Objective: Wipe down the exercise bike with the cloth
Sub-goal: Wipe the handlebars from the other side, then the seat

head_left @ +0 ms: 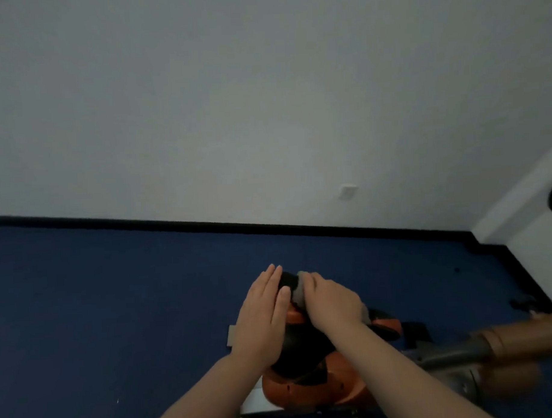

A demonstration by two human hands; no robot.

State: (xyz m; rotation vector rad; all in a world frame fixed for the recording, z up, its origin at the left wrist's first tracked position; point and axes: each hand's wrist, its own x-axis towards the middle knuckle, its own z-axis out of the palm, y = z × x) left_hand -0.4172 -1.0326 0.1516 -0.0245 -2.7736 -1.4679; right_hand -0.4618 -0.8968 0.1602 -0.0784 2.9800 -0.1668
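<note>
The exercise bike (pixel 309 386) has an orange and black body and stands low in the middle of the view on the blue floor. My left hand (pixel 262 315) lies flat with straight fingers against the left side of its black upper part (pixel 288 280). My right hand (pixel 331 304) presses a grey cloth (pixel 299 291) onto the top of that black part, fingers curled over the cloth. Much of the cloth is hidden under my right hand.
A blue carpet (pixel 115 292) runs to a white wall with a black skirting (pixel 206 225) and a socket (pixel 347 192). A blurred grey and tan bar (pixel 492 342) of the bike reaches right. A wall corner juts out at right.
</note>
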